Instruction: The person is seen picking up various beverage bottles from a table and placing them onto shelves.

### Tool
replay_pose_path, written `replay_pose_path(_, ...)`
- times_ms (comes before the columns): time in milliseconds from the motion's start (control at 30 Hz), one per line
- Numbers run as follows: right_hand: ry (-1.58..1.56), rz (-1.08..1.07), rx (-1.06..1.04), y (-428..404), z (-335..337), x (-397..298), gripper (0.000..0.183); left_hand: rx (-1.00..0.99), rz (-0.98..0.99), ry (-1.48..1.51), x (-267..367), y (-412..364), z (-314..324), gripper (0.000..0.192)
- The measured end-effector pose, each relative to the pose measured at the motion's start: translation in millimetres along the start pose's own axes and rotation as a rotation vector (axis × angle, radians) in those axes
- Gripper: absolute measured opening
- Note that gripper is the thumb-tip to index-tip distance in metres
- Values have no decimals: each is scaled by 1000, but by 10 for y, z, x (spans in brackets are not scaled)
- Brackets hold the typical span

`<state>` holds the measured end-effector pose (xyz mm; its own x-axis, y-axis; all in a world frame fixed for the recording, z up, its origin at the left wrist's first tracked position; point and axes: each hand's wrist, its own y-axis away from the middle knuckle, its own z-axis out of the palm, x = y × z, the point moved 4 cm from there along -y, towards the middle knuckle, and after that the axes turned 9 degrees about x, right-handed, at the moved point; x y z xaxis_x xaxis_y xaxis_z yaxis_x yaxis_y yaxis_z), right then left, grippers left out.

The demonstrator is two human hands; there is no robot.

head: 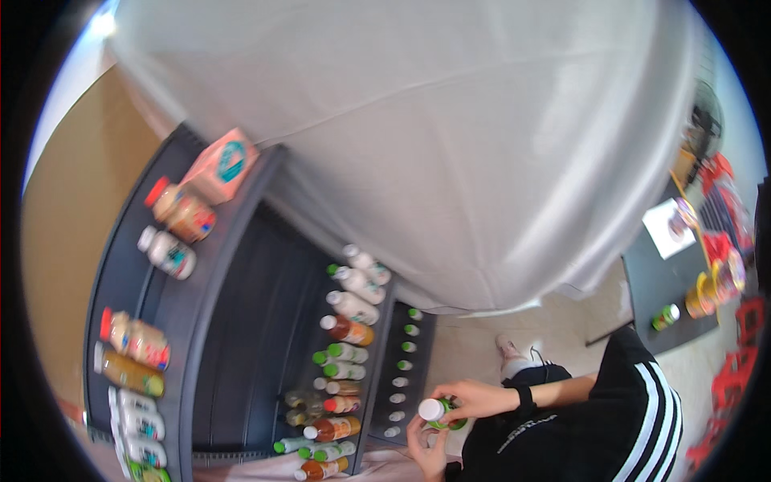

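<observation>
In front of my body I hold a small bottle with a white cap and green label (430,410). My right hand (482,398), with a black band at its wrist, grips the bottle's body from the right of the picture. Just below, my left hand (427,453) has its fingertips curved around the bottle near the cap; its exact contact is partly hidden. To the left of my hands rises a dark metal shelf unit (202,301). Its nearby lower shelf carries a row of small bottles with green and white caps (405,365).
Drink bottles (349,330) line the middle shelf. On the top shelf sit a pink carton (221,165) and white bottles (167,253). A grey curtain (452,150) hangs alongside. A dark table (653,289) bears a green bottle (665,317) and paper (662,232).
</observation>
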<state>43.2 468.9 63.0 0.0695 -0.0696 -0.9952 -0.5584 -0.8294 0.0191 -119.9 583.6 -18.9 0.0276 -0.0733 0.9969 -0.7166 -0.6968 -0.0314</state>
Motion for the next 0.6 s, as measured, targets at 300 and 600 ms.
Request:
replay_pose_path(300, 109, -218, 373, 698, -756, -102, 51, -232, 127, -74, 704, -270, 980, 55)
replay_pose_path(600, 224, -72, 802, 2249, -1938, 277, 40, -634, 98, -88, 663, 450, 2810, 53)
